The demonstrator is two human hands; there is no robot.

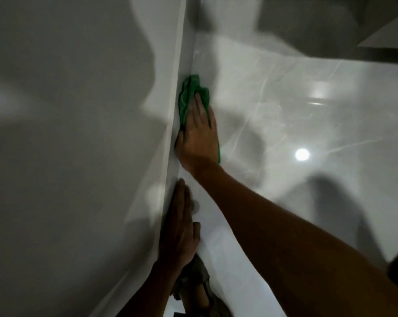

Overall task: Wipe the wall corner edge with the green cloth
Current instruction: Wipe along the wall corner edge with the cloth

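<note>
Fingers (200, 106) of the right hand (199, 133) lie straight together, pressing the green cloth (188, 92) against the wall corner edge (180, 53). Soft and light, it probably bunches, so broad palm pressure suits it.

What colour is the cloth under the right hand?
Green: the cloth is plain green, seen best in the head view.

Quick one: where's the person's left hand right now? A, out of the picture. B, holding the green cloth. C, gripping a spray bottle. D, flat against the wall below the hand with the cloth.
D: the left hand lies flat with straight fingers by the wall corner edge, lower down than the right hand, which presses the green cloth to that edge.
</note>
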